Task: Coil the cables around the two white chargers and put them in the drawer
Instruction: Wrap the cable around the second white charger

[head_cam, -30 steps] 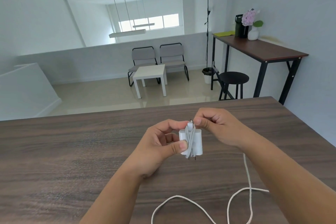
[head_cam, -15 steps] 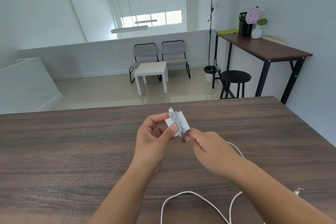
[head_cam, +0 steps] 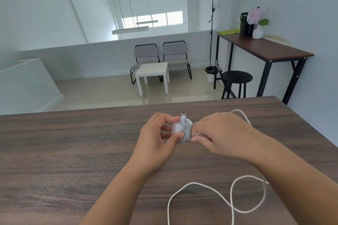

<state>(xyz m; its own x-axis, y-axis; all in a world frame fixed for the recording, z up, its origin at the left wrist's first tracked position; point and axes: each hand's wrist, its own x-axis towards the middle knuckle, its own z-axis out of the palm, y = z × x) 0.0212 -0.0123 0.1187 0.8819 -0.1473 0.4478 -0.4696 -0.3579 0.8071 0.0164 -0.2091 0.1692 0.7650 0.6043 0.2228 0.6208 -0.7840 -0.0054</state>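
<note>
My left hand (head_cam: 157, 133) grips the white charger (head_cam: 177, 128) above the tabletop (head_cam: 73, 151), while my right hand (head_cam: 219, 131) pinches its white cable (head_cam: 186, 129), wrapped around it; loose cable loops (head_cam: 232, 197) lie nearer me.

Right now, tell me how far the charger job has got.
Done: several turns of white cable already sit around the white charger. In hand: the left hand grips the charger above the wooden table while the right hand pinches the cable beside it. Left: a long loose run of cable lies unwound on the table. No second charger or drawer is in view.
</note>
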